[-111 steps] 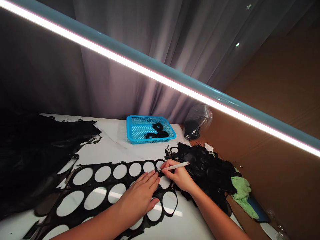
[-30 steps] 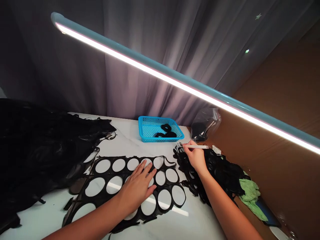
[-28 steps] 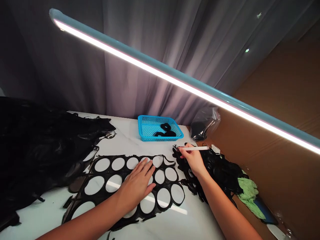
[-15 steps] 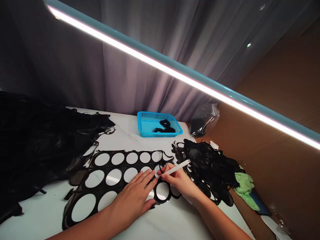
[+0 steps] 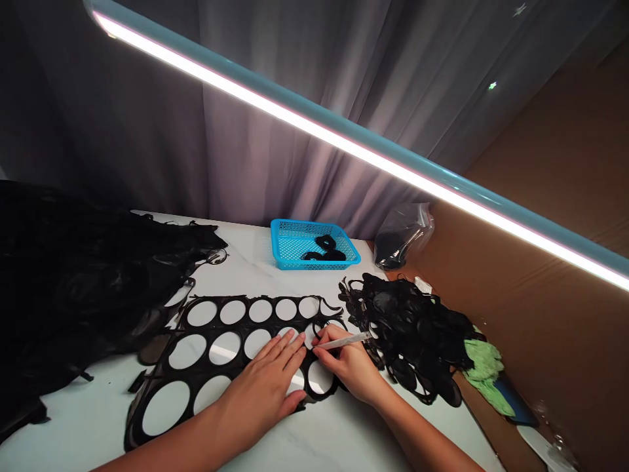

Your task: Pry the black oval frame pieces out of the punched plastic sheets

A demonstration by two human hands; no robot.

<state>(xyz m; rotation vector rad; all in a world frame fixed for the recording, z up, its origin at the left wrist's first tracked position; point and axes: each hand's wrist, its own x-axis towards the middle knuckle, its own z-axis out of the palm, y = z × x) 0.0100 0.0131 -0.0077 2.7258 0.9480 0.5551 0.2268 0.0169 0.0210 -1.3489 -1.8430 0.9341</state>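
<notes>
A black rubbery sheet (image 5: 247, 327) with rows of round holes lies flat on the white table. My left hand (image 5: 265, 388) rests palm down on its middle, fingers stretched out and close together, hiding some of the holes. Just right of those fingertips, my right hand (image 5: 352, 368) grips a slim white pen-like tool (image 5: 344, 341). The tool's front end meets the sheet beside a hole; the tip is too small to make out. A thin black strip curls up by the right fingers. Some rings at the sheet's right end are partly covered by that hand.
To the right is a tangled heap of black scraps (image 5: 417, 334), with a green cloth (image 5: 484, 364) behind it. A large black pile (image 5: 88, 282) fills the left. A blue basket (image 5: 280, 263) with several black rings stands behind, near a clear bag (image 5: 400, 236). A lamp (image 5: 314, 128) hangs across above.
The tool in my right hand has tilted lower, its rear end dropping, and the hand has shifted slightly. My left hand stays on the sheet.
</notes>
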